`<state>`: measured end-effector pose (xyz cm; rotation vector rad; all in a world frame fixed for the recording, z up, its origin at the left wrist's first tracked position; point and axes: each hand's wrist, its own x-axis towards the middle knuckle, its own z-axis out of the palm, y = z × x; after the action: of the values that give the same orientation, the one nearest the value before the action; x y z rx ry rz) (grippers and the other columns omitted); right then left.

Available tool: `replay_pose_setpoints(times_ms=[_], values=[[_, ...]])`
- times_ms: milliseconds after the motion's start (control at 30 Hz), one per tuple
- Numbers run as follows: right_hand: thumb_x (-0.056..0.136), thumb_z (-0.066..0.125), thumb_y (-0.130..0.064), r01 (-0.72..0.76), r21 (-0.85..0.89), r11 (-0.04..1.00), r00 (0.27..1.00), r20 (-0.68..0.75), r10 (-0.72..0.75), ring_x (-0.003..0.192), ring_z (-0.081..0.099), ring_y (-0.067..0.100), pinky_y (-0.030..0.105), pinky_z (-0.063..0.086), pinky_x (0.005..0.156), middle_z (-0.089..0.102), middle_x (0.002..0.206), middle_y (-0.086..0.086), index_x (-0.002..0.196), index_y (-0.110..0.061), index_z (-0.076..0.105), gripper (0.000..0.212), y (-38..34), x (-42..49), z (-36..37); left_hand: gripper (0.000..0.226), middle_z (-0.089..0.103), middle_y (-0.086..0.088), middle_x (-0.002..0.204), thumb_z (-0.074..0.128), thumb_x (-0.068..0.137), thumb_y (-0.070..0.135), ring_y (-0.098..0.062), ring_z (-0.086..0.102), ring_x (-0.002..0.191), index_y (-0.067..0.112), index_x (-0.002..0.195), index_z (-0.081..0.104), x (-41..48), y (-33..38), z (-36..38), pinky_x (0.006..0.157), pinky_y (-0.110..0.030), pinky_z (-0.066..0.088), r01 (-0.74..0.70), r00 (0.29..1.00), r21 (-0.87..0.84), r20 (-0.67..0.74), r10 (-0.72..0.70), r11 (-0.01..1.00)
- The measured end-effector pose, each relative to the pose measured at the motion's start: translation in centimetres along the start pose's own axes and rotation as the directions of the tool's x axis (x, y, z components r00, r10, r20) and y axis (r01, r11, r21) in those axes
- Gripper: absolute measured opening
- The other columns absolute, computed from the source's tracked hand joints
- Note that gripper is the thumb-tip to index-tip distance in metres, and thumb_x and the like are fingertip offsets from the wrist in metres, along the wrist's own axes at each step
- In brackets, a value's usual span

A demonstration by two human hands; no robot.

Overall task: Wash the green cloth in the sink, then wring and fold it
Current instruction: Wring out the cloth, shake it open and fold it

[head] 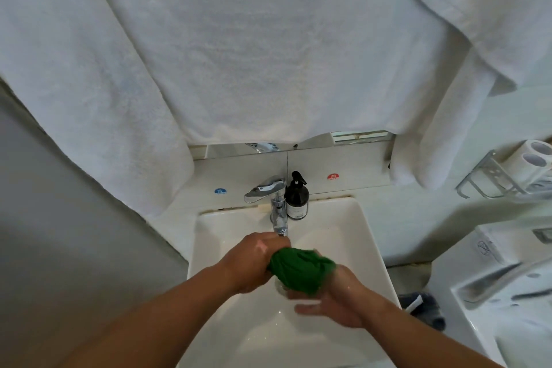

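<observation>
Bunching and squeezing over the middle of the sink (352, 236), just under the faucet (276, 212) spout at the back edge. Left hand (254, 263) curled tight round one end of the green cloth (298, 269). Cloth itself balled up between both hands, held above the basin, not lying in it. Right hand (334, 299) cupped under the other end, fingers (304, 309) partly spread, blurred. Probably scrubbing or starting the wring; hard to say which. Next: firm grip at both ends, twisting opposite ways, then shaking out flat for folding. Dark soap bottle (296, 200) just right of the faucet.
</observation>
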<state>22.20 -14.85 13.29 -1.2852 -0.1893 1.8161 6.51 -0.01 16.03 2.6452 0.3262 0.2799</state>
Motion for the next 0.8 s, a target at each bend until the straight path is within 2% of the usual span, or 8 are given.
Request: replay_pose_setpoints(times_ms=[67, 133, 200, 267, 367, 533, 700, 800], values=[[0.088, 0.046, -0.075, -0.232, 0.137, 0.963, 0.915, 0.368, 0.168, 0.123, 0.058, 0.045, 0.056, 0.052, 0.095, 0.055, 0.139, 0.027, 0.140, -0.010, 0.057, 0.084, 0.2, 0.3, 0.3, 0.023, 0.065, -0.002, 0.089, 0.074, 0.083, 0.013, -0.016, 0.060, 0.077, 0.022, 0.101, 0.063, 0.1, -0.1, 0.5, 0.062, -0.028, 0.054, -0.118, 0.992, 0.140, -0.017, 0.122, 0.983], [0.092, 0.058, -0.058, -0.223, 0.073, 0.972, 0.815, 0.560, 0.145, 0.111, 0.066, 0.038, 0.038, 0.060, 0.080, 0.047, 0.146, 0.027, 0.146, -0.011, 0.047, 0.072, -0.7, 0.2, 0.4, 0.026, 0.064, -0.004, 0.091, 0.072, 0.084, 0.023, -0.018, 0.059, 0.077, 0.024, 0.107, 0.060, 0.1, -0.4, 0.7, 0.053, -0.028, 0.053, -0.195, 0.979, 0.250, -0.010, 0.204, 0.948], [0.085, 0.073, -0.023, -0.144, -0.113, 0.983, 0.829, 0.529, 0.182, 0.078, 0.068, 0.018, 0.018, 0.054, 0.055, 0.060, 0.129, 0.021, 0.137, -0.013, 0.047, 0.059, -1.7, -0.2, 1.1, 0.036, 0.063, -0.004, 0.091, 0.077, 0.080, 0.025, -0.018, 0.057, 0.074, 0.024, 0.111, 0.059, -0.1, -1.3, 0.5, 0.048, -0.026, 0.049, -0.255, 0.965, 0.335, 0.029, 0.261, 0.907], [0.073, 0.079, -0.009, -0.079, -0.426, 0.901, 0.946, 0.252, 0.202, 0.061, 0.056, 0.011, 0.022, 0.043, 0.051, 0.066, 0.093, 0.007, 0.119, -0.012, 0.054, 0.052, -2.0, 0.3, 2.1, 0.041, 0.062, -0.004, 0.090, 0.082, 0.077, 0.024, -0.019, 0.057, 0.072, 0.023, 0.112, 0.060, -0.2, -2.0, 0.5, 0.047, -0.026, 0.046, -0.290, 0.957, 0.393, 0.124, 0.263, 0.873], [0.068, 0.086, -0.026, -0.057, -0.881, 0.470, 0.985, -0.127, -0.117, 0.073, 0.059, 0.015, 0.036, 0.054, 0.067, 0.065, 0.090, 0.002, 0.107, -0.015, 0.061, 0.048, -1.9, 1.4, 3.7, 0.037, 0.061, -0.011, 0.106, 0.068, 0.092, 0.021, -0.027, 0.061, 0.088, 0.019, 0.127, 0.054, 0.2, -0.9, 1.3, 0.063, -0.034, 0.050, -0.171, 0.960, 0.459, 0.278, 0.042, 0.872], [0.078, 0.066, -0.050, -0.143, -0.958, -0.248, 0.872, -0.004, -0.489, 0.085, 0.064, 0.023, 0.031, 0.043, 0.067, 0.068, 0.096, 0.000, 0.107, -0.026, 0.062, 0.037, -1.4, 2.5, 2.8, 0.036, 0.061, -0.013, 0.114, 0.057, 0.093, 0.014, -0.031, 0.062, 0.097, 0.015, 0.127, 0.047, 0.8, 1.0, 3.6, 0.074, -0.036, 0.048, 0.276, 0.829, 0.482, 0.319, -0.460, 0.831], [0.086, 0.057, -0.030, -0.057, -0.827, -0.559, 0.809, 0.291, -0.512, 0.076, 0.066, 0.031, 0.031, 0.033, 0.064, 0.070, 0.090, 0.004, 0.100, -0.019, 0.062, 0.019, -1.7, 3.4, 1.0, 0.019, 0.066, -0.011, 0.105, 0.054, 0.090, 0.023, -0.028, 0.064, 0.092, 0.012, 0.103, 0.062, 0.3, 1.7, 5.5, 0.074, -0.034, 0.052, 0.544, 0.727, 0.227, 0.353, -0.589, 0.808], [0.064, 0.076, -0.029, -0.030, -0.739, -0.673, 0.758, 0.422, -0.497, 0.043, 0.056, 0.021, 0.025, 0.027, 0.052, 0.062, 0.058, -0.002, 0.074, -0.022, 0.065, 0.016, -2.1, 3.6, 0.0, 0.011, 0.065, -0.007, 0.082, 0.061, 0.086, 0.020, -0.022, 0.059, 0.069, 0.010, 0.083, 0.063, 0.1, 2.7, 6.4, 0.058, -0.031, 0.046, 0.713, 0.658, -0.047, 0.391, -0.644, 0.700]])
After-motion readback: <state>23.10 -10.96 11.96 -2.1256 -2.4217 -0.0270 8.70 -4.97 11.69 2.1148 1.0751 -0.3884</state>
